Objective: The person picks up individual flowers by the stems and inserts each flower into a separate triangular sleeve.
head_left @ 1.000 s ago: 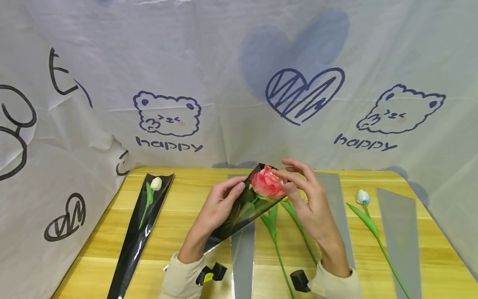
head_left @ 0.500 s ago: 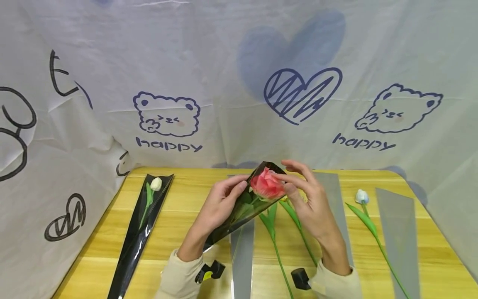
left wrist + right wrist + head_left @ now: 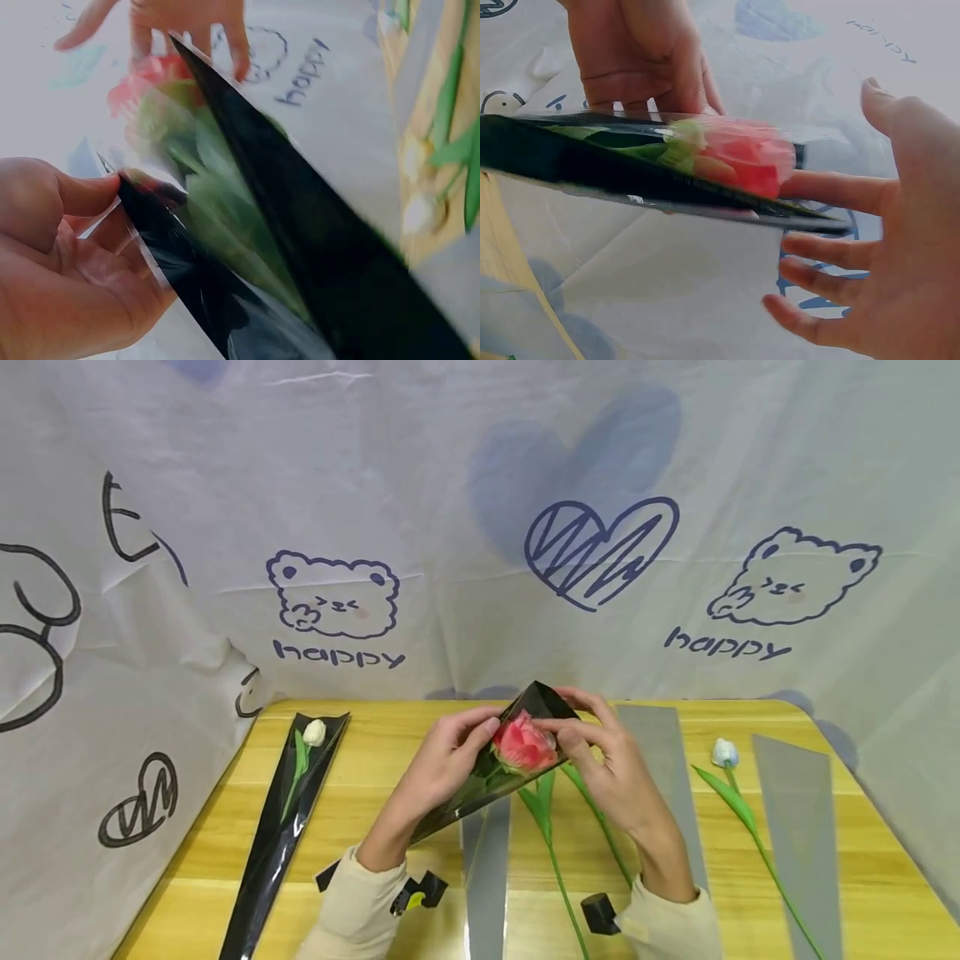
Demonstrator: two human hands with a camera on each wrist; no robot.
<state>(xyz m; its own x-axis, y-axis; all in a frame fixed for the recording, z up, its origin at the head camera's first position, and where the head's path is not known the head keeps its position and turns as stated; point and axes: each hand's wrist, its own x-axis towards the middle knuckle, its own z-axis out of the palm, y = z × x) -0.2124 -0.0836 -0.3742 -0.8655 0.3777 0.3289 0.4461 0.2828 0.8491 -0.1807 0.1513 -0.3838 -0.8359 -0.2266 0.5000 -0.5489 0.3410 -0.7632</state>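
A pink-red artificial flower (image 3: pixel 525 743) with green leaves lies inside a tapered flower sleeve (image 3: pixel 542 700), black at the back and clear in front. My left hand (image 3: pixel 438 768) pinches one edge of the sleeve's mouth between thumb and fingers, as the left wrist view also shows. At the bloom, my right hand (image 3: pixel 618 777) has its index finger reaching into the mouth and touching the petals. In the right wrist view the thumb of my right hand (image 3: pixel 915 225) stands apart and the other fingers extend beside the sleeve. The lower stem is hidden.
At left on the wooden table (image 3: pixel 360 752) lies a black sleeve (image 3: pixel 258 868) holding a white tulip (image 3: pixel 315 732). A pale blue tulip (image 3: pixel 725 752) lies at right, beside a grey sleeve (image 3: pixel 798 827). More grey sleeves (image 3: pixel 486 893) and green-stemmed flowers lie under my hands. A printed cloth hangs behind.
The flower has slid deeper into the sleeve, so more of the black tip shows beyond the bloom. My right hand has shifted slightly left with it; my left hand keeps its hold.
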